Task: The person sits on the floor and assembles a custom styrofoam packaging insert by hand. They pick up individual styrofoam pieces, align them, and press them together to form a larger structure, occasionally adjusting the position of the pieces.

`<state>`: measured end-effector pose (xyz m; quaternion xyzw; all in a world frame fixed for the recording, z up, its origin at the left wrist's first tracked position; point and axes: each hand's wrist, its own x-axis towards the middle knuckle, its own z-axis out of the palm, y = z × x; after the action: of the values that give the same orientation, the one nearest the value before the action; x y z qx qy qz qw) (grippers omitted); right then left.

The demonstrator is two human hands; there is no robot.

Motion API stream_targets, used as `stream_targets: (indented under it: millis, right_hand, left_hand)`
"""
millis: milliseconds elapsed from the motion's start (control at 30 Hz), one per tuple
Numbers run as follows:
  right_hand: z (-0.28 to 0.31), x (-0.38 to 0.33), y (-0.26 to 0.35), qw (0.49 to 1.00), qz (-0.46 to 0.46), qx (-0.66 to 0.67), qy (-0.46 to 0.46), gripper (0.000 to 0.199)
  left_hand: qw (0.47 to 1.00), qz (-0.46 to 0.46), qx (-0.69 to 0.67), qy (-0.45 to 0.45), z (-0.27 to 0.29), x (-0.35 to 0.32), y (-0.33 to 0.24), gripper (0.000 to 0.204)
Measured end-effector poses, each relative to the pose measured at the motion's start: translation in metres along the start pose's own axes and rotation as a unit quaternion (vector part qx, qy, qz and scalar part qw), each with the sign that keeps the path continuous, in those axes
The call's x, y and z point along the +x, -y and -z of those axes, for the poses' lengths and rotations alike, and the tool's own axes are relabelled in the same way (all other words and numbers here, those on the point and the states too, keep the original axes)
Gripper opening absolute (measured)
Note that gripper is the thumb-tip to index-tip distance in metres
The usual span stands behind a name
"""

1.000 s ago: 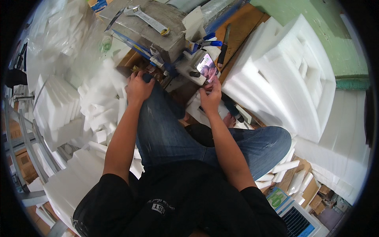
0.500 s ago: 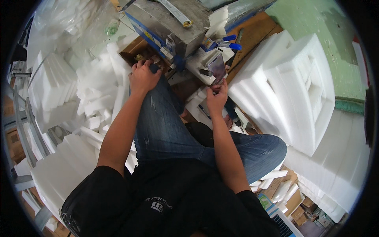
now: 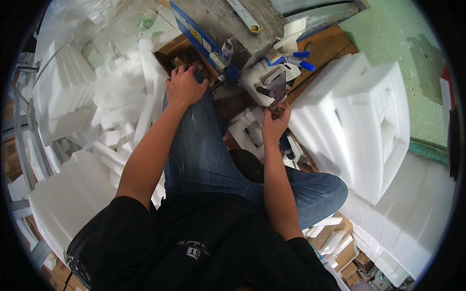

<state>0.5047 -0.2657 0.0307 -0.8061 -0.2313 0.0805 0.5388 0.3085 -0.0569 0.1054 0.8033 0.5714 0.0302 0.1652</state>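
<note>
My left hand (image 3: 186, 87) lies over my left knee with its fingers spread and curved down; a dark patch shows between thumb and forefinger, probably the jeans. My right hand (image 3: 276, 125) reaches forward with fingers closed at the lower end of a smartphone (image 3: 276, 88). The phone stands tilted against a white foam block (image 3: 256, 83), with a short black cylinder (image 3: 264, 91) beside it. Just beyond the left fingers is an open brown cardboard box (image 3: 167, 52) with small items in it.
A grey metal-topped block (image 3: 218, 22) stands ahead, with a wrench-like tool (image 3: 244, 14) on it. Blue-capped markers (image 3: 306, 65) lie near the phone. White foam pieces (image 3: 359, 121) rise at the right, and foam offcuts (image 3: 116, 97) heap at the left. A dark-handled tool (image 3: 287, 147) lies below my right hand.
The whole view has shifted, so things ahead appear farther right and lower. The phone's face looks narrower and greyer now. Both hands keep nearly the same places.
</note>
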Motion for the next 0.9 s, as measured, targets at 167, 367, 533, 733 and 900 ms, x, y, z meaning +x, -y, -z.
stream_targets:
  millis: [167, 367, 533, 733, 900]
  right_hand:
    - [-0.001, 0.001, -0.019, 0.990, 0.074, -0.113, -0.033, 0.054]
    - [0.000, -0.001, -0.006, 0.995, -0.012, -0.095, -0.004, 0.062]
    - [0.001, -0.001, -0.011, 0.995, -0.011, -0.103, 0.011, 0.067]
    - [-0.001, -0.003, -0.004, 0.995, -0.018, -0.092, 0.023, 0.074]
    - [0.000, -0.002, -0.005, 0.995, -0.019, -0.097, 0.024, 0.078]
  left_hand:
    - [1.000, -0.003, -0.001, 0.001, 0.001, 0.000, -0.001, 0.056]
    - [1.000, -0.001, -0.005, 0.000, 0.001, 0.000, 0.000, 0.053]
    - [1.000, 0.001, -0.010, 0.008, 0.002, 0.000, -0.001, 0.053]
    - [1.000, -0.003, -0.009, 0.002, -0.001, 0.001, 0.001, 0.055]
    - [1.000, -0.005, -0.007, 0.006, -0.003, 0.003, 0.002, 0.057]
